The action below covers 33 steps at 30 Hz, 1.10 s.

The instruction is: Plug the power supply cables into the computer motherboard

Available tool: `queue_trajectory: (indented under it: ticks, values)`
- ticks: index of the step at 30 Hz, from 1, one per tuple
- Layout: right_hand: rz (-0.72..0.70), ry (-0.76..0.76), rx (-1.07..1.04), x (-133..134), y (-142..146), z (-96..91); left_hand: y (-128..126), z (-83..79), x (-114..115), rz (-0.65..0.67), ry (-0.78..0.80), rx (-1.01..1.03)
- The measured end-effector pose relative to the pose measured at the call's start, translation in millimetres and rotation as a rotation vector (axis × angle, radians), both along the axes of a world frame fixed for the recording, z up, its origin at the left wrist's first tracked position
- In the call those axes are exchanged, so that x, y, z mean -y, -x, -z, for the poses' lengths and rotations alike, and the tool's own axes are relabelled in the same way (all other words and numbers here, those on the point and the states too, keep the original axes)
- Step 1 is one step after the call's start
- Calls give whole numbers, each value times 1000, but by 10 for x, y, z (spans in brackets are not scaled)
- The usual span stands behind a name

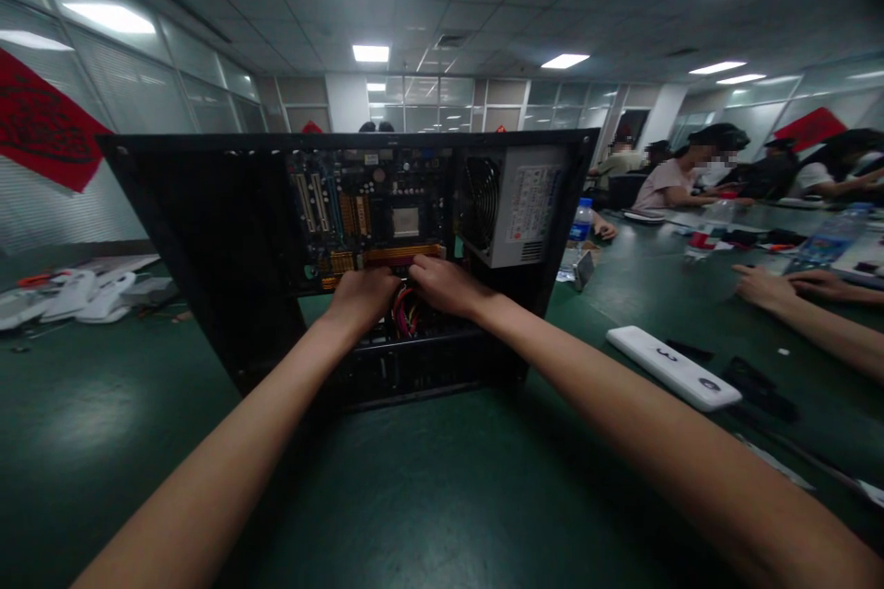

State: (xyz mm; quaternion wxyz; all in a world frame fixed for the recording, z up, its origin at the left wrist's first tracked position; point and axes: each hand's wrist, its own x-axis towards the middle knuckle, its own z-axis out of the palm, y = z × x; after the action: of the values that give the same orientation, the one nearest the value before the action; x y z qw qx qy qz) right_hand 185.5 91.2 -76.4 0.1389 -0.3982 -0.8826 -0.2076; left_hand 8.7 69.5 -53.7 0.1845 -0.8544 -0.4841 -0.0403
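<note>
A black computer case [387, 140] stands on its side on the table, its open side facing me. Inside are a motherboard [338, 244] with a bare square processor [405, 222], and a grey power supply [529, 212] at the upper right. My left hand [363, 299] and my right hand [448, 283] reach in just below the orange memory slots [387, 254], fingertips curled and close together. A bundle of coloured cables [407, 311] hangs between them. Both hands are closed, but whatever the fingers pinch is hidden behind them.
A white power bank [673, 366] lies on the green table [442, 488] at right. Water bottles [581, 221] and a co-worker's hands [766, 287] are farther right. White plastic parts [103, 294] are piled at left. Other people sit at the back right.
</note>
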Motion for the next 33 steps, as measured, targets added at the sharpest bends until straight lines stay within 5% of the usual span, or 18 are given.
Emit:
queue_trajectory:
  ticks: [33]
  values:
    - [86,17,6,-88,63,50,-5,28,-88,-64,-33,45]
